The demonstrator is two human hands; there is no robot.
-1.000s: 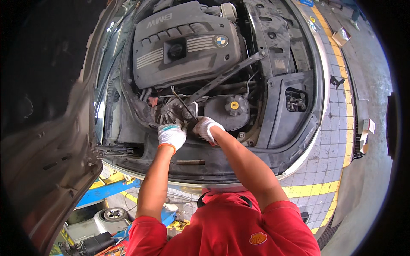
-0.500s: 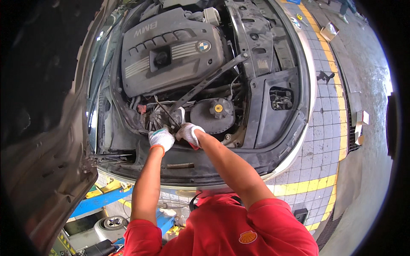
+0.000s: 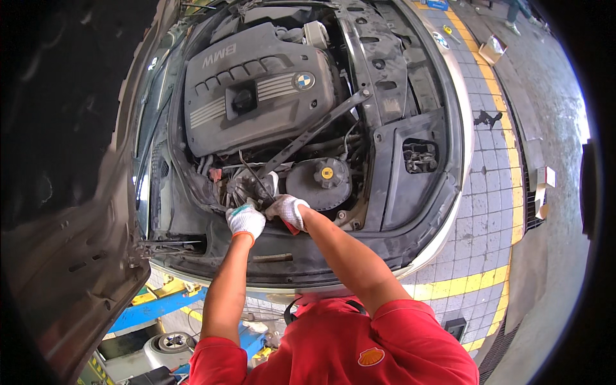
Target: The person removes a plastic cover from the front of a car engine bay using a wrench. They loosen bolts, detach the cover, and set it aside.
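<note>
Both hands wear white knit gloves and work close together at the near side of an open car engine bay. My left hand (image 3: pixel 246 220) is closed beside a grey ribbed round part (image 3: pixel 239 187); what its fingers hold is hidden. Just to its right, my right hand (image 3: pixel 286 210) curls closed at the foot of a thin dark curved rod or hose (image 3: pixel 254 173). Whether it grips that piece I cannot tell. Something red (image 3: pixel 292 228) shows under this hand. A round dark reservoir (image 3: pixel 312 186) with a ribbed cap (image 3: pixel 329 172) sits to the right.
A dark brace bar (image 3: pixel 314 126) slants above the hands, beside the large grey engine cover (image 3: pixel 256 83). The raised hood (image 3: pixel 70 192) fills the left side. Right of the car, tiled floor (image 3: pixel 484 186) carries yellow lines and a small open box (image 3: pixel 492 49).
The engine bay and both hands sit slightly lower in the picture, as the view has shifted. The hands stay at the same spot, with little change in their grip.
</note>
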